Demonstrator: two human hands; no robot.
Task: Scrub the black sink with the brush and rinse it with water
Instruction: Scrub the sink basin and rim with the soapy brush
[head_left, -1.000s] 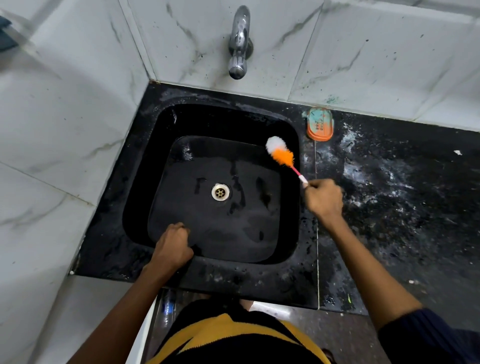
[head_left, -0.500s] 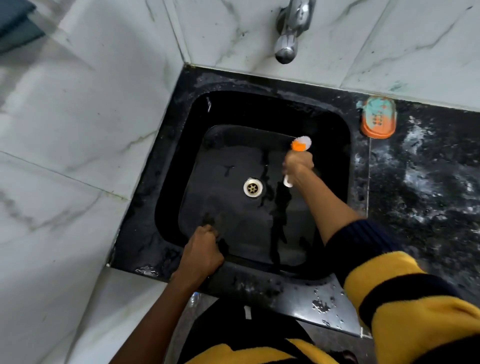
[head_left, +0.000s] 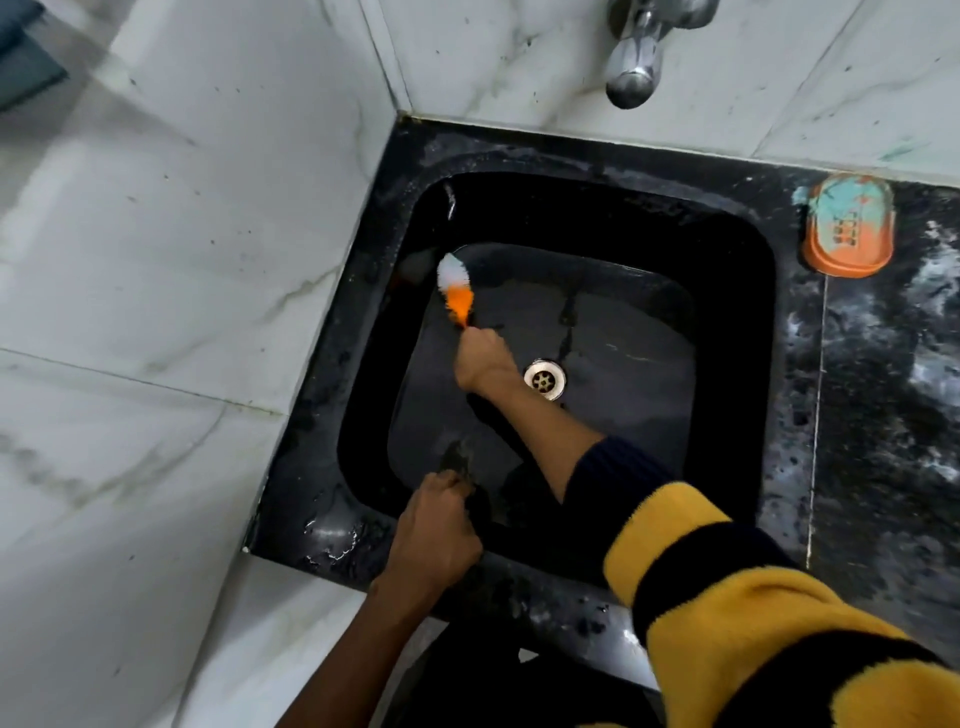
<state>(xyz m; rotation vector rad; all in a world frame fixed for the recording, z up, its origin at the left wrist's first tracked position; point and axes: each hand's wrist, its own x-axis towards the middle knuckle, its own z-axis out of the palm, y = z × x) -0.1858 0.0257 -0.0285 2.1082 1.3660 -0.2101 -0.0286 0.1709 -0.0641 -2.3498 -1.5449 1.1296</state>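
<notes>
Now the black sink (head_left: 727, 291), set into the dark speckled surface (head_left: 883, 467) in the corner of the marble-tiled walls, is getting worked on its far-left side. A second ago the brush sat near the sink's right rim, then mid-basin; the right hand (head_left: 483, 358) has since swept it clean across, past the drain (head_left: 544, 380). That hand is wrapped tight around the handle, and the brush (head_left: 457, 291), white tip and orange bristles, is pressed toward the far-left corner of the basin floor. The left hand (head_left: 434, 540) stays curled over the near rim, bracing. The tap (head_left: 631, 67) shows no water running, so by my reckoning scrubbing is well underway and rinsing is yet to come. An orange soap dish (head_left: 847, 228) sits on the far right.
</notes>
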